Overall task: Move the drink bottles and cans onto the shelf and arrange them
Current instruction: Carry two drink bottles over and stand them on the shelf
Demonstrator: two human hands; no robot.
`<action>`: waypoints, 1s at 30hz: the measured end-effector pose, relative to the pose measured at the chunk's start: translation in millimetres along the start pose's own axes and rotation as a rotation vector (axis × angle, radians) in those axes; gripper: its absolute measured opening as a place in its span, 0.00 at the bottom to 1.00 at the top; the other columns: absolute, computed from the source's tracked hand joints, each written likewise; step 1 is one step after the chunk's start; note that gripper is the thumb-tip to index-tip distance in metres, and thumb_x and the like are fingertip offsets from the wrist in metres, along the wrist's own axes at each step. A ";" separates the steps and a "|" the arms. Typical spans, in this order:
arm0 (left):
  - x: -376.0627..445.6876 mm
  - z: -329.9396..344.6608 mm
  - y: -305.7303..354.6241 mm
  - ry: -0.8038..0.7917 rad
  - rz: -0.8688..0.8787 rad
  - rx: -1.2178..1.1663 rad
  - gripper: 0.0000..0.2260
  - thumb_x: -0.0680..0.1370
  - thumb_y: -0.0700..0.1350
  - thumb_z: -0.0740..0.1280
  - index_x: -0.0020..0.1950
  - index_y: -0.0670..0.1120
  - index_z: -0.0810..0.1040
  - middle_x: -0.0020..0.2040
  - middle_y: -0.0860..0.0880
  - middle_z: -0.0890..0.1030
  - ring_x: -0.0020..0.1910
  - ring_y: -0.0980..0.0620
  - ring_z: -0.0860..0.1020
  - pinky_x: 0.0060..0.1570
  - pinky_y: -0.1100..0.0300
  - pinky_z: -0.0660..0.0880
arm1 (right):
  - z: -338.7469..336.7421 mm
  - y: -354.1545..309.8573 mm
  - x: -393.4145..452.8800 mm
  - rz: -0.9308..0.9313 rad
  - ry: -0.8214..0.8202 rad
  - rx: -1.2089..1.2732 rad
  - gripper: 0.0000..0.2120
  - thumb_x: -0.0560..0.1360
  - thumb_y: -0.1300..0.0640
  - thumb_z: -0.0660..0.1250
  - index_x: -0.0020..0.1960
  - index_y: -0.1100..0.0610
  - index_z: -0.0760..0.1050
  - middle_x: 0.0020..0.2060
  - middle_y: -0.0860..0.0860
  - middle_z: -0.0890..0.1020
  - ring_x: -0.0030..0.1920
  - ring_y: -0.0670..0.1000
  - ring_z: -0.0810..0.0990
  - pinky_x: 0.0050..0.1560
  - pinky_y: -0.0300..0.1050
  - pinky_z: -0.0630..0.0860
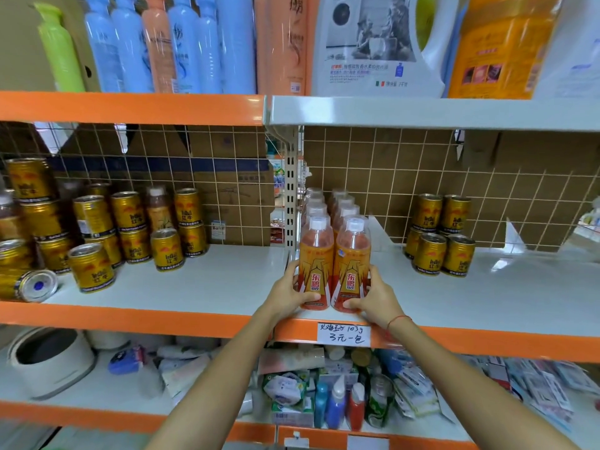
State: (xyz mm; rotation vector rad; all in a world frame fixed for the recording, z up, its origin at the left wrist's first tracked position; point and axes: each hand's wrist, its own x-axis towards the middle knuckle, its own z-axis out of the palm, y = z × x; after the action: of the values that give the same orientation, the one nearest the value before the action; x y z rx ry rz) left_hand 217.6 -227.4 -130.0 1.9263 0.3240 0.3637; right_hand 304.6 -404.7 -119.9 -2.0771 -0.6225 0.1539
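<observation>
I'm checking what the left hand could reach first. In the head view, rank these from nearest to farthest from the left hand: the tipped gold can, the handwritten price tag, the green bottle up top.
1. Price tag: on the shelf edge, just right of and below the left hand.
2. Tipped can: lying far left on the same shelf.
3. Green bottle: top shelf, far left.

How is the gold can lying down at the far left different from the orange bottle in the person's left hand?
The gold can lies on its side, bare end facing out; the orange bottle stands upright. The can is squat, opaque metal; the bottle is taller, clear at the top, with a white cap. Nothing holds the can; the left hand grips the bottle. Both sit on the same shelf.
</observation>
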 end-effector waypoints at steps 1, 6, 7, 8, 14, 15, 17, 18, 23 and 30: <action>0.1 0.4 0.1 0.001 0.002 0.002 0.37 0.71 0.39 0.74 0.73 0.52 0.59 0.65 0.48 0.75 0.63 0.50 0.75 0.62 0.55 0.72 | -0.9 -0.3 0.6 -0.003 -0.008 -0.003 0.41 0.64 0.61 0.78 0.69 0.53 0.59 0.61 0.53 0.77 0.60 0.54 0.77 0.63 0.50 0.73; 0.3 0.4 0.5 0.001 0.000 0.029 0.37 0.72 0.40 0.74 0.74 0.53 0.57 0.66 0.48 0.75 0.64 0.50 0.74 0.63 0.55 0.72 | -3.9 -2.2 2.3 -0.003 -0.030 -0.004 0.40 0.65 0.62 0.77 0.69 0.54 0.59 0.60 0.53 0.77 0.60 0.54 0.77 0.63 0.50 0.73; 0.8 0.3 0.5 -0.002 0.000 0.033 0.37 0.72 0.41 0.74 0.74 0.53 0.57 0.66 0.48 0.75 0.64 0.50 0.75 0.63 0.54 0.72 | -4.3 -2.4 2.6 -0.004 -0.034 -0.007 0.40 0.65 0.62 0.77 0.69 0.53 0.59 0.60 0.53 0.77 0.60 0.54 0.77 0.63 0.50 0.73; 1.2 0.0 0.4 -0.004 -0.004 0.035 0.38 0.72 0.41 0.74 0.74 0.53 0.57 0.66 0.48 0.75 0.63 0.50 0.75 0.64 0.53 0.72 | -4.8 -2.5 3.2 -0.005 -0.039 -0.010 0.40 0.65 0.62 0.77 0.69 0.53 0.59 0.61 0.53 0.77 0.60 0.54 0.77 0.63 0.50 0.73; 3.0 0.0 2.8 0.007 0.004 0.084 0.37 0.72 0.41 0.74 0.75 0.52 0.57 0.66 0.47 0.75 0.63 0.50 0.75 0.61 0.58 0.72 | -7.0 -2.2 5.2 -0.020 -0.057 0.011 0.38 0.66 0.63 0.76 0.68 0.54 0.60 0.60 0.53 0.77 0.60 0.54 0.77 0.61 0.49 0.74; 2.9 0.2 3.0 0.010 0.004 0.088 0.37 0.72 0.41 0.74 0.75 0.52 0.57 0.66 0.47 0.75 0.63 0.50 0.74 0.61 0.58 0.72 | -7.2 -2.3 5.7 -0.020 -0.064 0.014 0.38 0.66 0.63 0.76 0.68 0.54 0.59 0.60 0.53 0.77 0.60 0.54 0.77 0.61 0.49 0.74; 3.0 0.6 3.6 0.019 0.010 0.101 0.37 0.72 0.41 0.74 0.75 0.51 0.57 0.66 0.47 0.75 0.64 0.50 0.74 0.60 0.60 0.71 | -7.5 -1.9 6.5 -0.018 -0.075 0.021 0.38 0.66 0.63 0.76 0.68 0.54 0.59 0.61 0.53 0.76 0.60 0.53 0.76 0.62 0.50 0.74; 2.9 0.6 3.6 0.023 0.012 0.107 0.37 0.72 0.41 0.74 0.75 0.51 0.58 0.66 0.48 0.75 0.64 0.51 0.74 0.59 0.60 0.71 | -7.6 -1.7 6.5 -0.017 -0.078 0.022 0.38 0.66 0.63 0.76 0.68 0.53 0.59 0.61 0.53 0.76 0.60 0.53 0.76 0.62 0.50 0.74; 0.3 0.8 4.3 0.022 0.024 0.104 0.35 0.72 0.41 0.74 0.73 0.51 0.59 0.66 0.48 0.75 0.61 0.53 0.75 0.56 0.63 0.71 | -6.1 -0.6 5.6 -0.015 -0.068 0.026 0.38 0.66 0.62 0.76 0.69 0.53 0.58 0.61 0.53 0.76 0.60 0.53 0.76 0.61 0.48 0.73; -1.3 1.1 5.8 0.021 0.019 0.107 0.36 0.72 0.42 0.74 0.74 0.51 0.58 0.67 0.48 0.74 0.62 0.52 0.74 0.56 0.63 0.71 | -5.5 -1.8 4.4 -0.011 -0.064 0.020 0.38 0.67 0.62 0.75 0.69 0.54 0.58 0.62 0.53 0.76 0.61 0.54 0.76 0.61 0.48 0.73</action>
State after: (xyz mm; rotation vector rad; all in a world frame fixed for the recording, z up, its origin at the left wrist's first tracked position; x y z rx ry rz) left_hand 217.1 -231.0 -125.1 2.0327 0.3455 0.3860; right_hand 309.6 -405.9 -114.8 -2.0554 -0.6687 0.2199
